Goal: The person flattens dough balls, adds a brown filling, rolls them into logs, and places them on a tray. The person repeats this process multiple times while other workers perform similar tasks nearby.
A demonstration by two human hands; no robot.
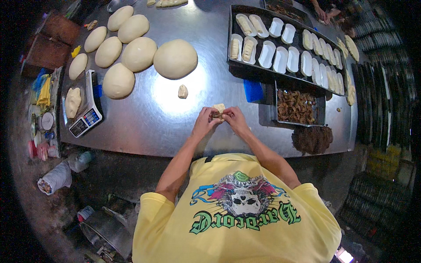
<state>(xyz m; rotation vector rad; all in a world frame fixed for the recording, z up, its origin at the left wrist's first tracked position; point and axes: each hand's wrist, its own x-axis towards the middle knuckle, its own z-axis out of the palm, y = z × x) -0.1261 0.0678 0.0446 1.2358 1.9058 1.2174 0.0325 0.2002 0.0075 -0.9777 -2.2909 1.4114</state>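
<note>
Near the front edge of the steel table, my left hand [205, 121] and my right hand [235, 119] meet around a small piece of dough [219, 107]. Fingers of both hands pinch it; some brownish filling seems to show between them, though the fingers hide most of it. Just beyond lies a small lump of dough [183, 91] by itself. Farther off to the left rest several large round dough balls [175, 59]. Right of my hands, a metal tray [277, 119] holds shredded brown filling [296, 106], and a dark brown heap [312, 139] sits at the table edge.
A large black tray [230, 44] at the far right carries white paper cups [280, 59], some with shaped dough. A blue scraper [253, 90] lies before it. On the left stands a digital scale [86, 120] beside a dough piece [73, 102]. Another person's hand [322, 16] shows at the far right.
</note>
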